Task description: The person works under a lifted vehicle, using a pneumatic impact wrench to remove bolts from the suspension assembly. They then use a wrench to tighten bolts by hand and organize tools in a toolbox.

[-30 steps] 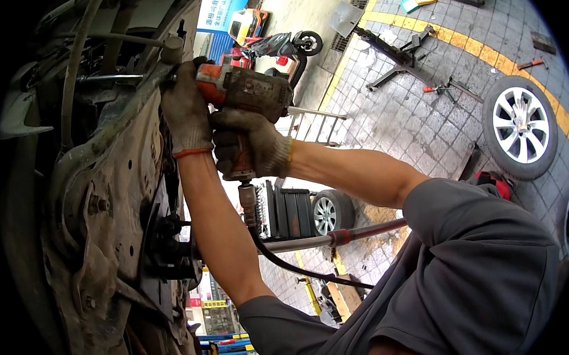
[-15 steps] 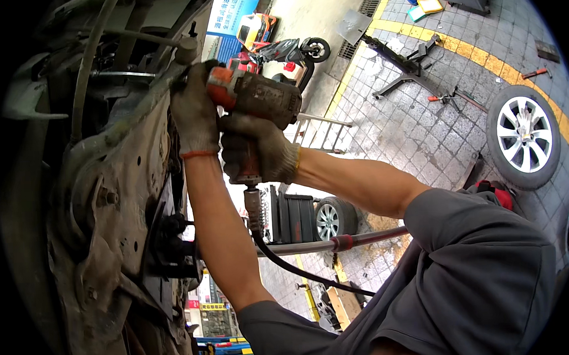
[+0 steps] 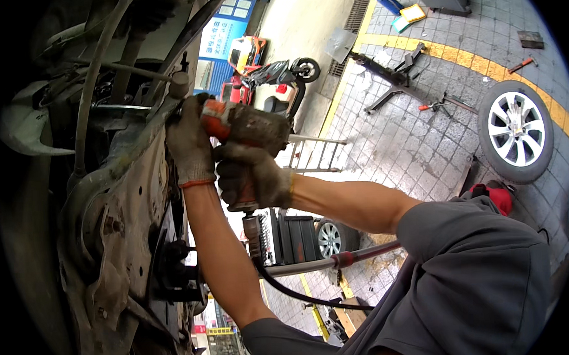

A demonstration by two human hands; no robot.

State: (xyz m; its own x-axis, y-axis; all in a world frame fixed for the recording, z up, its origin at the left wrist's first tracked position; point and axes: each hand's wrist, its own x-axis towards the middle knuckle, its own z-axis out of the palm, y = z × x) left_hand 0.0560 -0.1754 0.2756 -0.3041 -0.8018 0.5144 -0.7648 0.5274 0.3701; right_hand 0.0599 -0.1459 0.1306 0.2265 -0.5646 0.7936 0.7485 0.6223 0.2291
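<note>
My gloved right hand (image 3: pixel 251 174) grips the handle of a worn orange and grey impact wrench (image 3: pixel 247 127), with an air coupler and black hose (image 3: pixel 281 285) hanging below. My gloved left hand (image 3: pixel 189 143) is raised to the wrench's nose, fingers curled against the grimy car underside (image 3: pixel 127 230); what they hold there is hidden. A bar and a round bushing (image 3: pixel 178 85) sit just above that hand, and a black bracket assembly (image 3: pixel 175 271) is lower, beside my left forearm.
A horizontal pole (image 3: pixel 307 266) crosses behind my forearms. A ladder (image 3: pixel 312 152), scooters (image 3: pixel 273 73), a black cart (image 3: pixel 288 237) and wheels (image 3: pixel 515 129) stand around. A black floor jack (image 3: pixel 388 78) and tools (image 3: pixel 521 65) lie on the tiled floor at right.
The view has shifted, so the car underside, wrench and both hands appear lower in the picture. My grip and the wrench's place against the car look nearly the same.
</note>
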